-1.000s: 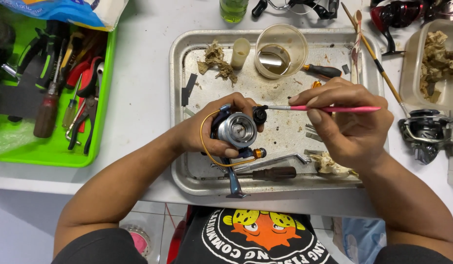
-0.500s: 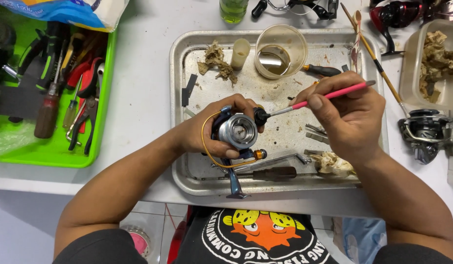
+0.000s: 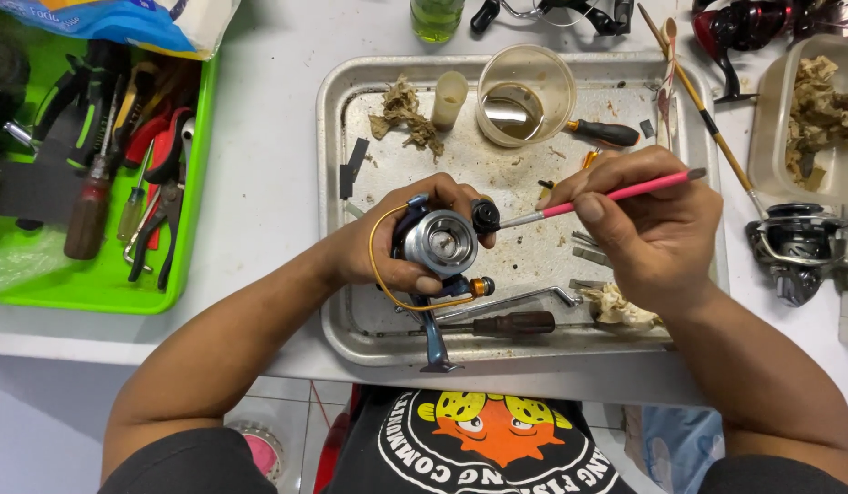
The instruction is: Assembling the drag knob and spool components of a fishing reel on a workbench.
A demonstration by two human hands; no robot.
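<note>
Far left: bright green plastic tool tray held screwdrivers and red-handled pliers, untouched, well apart from both hands.

Centre: dented metal baking tray served as work surface. The left hand was closed around a small blue-and-silver spinning fishing reel, fingers wrapped over its top and thumb under the body, gold bail wire looping out on the near-left side. The reel was held just above the metal tray, its silver round face turned up toward the camera; its blue foot pointed down toward the person.

Right of it: the right hand pinched a thin pink-handled brush between thumb and fingertips, as one holds a pen. The brush's long axis ran from upper right down to lower left, its tip touching or just beside the black knob on the reel's right flank; exact contact could not be told. The reel therefore lay to the left of the right hand, along the brush line.

Behind: a clear plastic cup of brownish liquid, a brown-handled screwdriver near the tray's front edge. Far right: a second grey reel on the table.
</note>
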